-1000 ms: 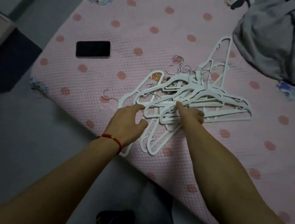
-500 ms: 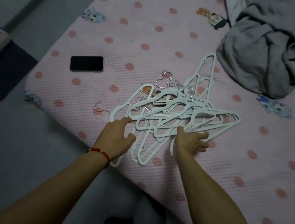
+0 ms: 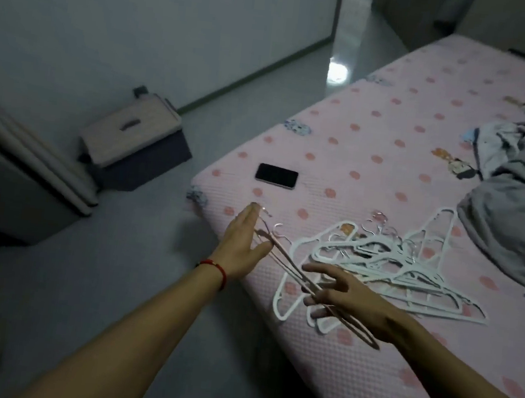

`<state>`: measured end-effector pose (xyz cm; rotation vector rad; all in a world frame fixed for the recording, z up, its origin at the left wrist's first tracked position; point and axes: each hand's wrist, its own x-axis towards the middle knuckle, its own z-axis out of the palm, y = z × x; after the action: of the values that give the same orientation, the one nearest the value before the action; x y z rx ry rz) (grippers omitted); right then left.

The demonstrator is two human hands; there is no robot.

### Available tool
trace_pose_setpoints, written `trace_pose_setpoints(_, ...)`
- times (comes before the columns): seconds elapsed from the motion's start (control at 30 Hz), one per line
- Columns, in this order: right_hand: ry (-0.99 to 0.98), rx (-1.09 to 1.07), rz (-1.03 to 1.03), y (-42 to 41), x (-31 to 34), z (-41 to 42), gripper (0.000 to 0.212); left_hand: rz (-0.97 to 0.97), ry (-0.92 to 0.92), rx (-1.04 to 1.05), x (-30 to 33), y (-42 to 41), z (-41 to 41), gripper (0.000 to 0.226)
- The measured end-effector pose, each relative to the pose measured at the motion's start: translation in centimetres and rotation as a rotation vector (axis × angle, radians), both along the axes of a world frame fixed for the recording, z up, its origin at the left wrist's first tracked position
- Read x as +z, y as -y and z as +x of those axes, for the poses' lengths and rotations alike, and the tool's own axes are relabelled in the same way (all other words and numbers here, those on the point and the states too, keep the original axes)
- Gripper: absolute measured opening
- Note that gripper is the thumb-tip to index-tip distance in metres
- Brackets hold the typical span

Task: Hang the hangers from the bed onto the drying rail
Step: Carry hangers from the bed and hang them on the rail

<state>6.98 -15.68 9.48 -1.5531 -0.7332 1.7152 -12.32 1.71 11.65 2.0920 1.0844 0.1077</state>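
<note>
**Hangers lifted at the bed's edge**

On the pink dotted bed [image 3: 376,139] lies a pile of white hangers [image 3: 387,272]. The right hand [image 3: 351,297] grips a few hangers [image 3: 286,263]; the left hand [image 3: 242,245], fingers straight, touches them. A black phone [image 3: 276,175] lies nearby.

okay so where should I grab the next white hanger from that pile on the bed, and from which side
Judging by the pile of white hangers, take the loose one at its near-left edge by the long straight arm, coming from the bed's near edge. That arm pokes free; the metal hooks at the far side are tangled.

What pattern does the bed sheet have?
Pink bed sheet with darker pink dots and small cartoon figures; head view.
</note>
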Motion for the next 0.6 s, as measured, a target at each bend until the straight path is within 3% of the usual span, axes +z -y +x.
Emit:
trace_pose_setpoints(0.07,-0.099,0.173,-0.004,-2.2,2.6,-2.2,0.042,0.075,0.062,-0.078,2.5,-0.9,-4.8,0.058)
trace_pose_setpoints(0.13,-0.132,0.363,-0.006,-4.5,4.5,-4.6,0.044,0.072,0.106,-0.068,5.0,-0.8,-9.5,0.029)
trace_pose_setpoints(0.27,0.052,0.673,0.094,-9.8,8.3,-10.2,0.039,0.117,0.136,0.104,9.0,-0.1,-18.4,0.015)
trace_pose_setpoints(0.4,0.561,0.698,0.663,-14.8,14.7,-19.1,0.043,0.269,0.097,0.323,11.4,1.4,-27.8,0.018)
trace_pose_setpoints(0.47,0.586,0.684,0.896,-16.1,18.1,-25.0,0.055,0.388,0.040,0.415,12.0,2.5,-32.4,0.020)
trace_pose_setpoints(0.6,0.726,0.885,1.243,-16.2,21.3,-36.7,0.057,0.534,-0.054,0.574,12.5,5.3,-39.9,0.023)
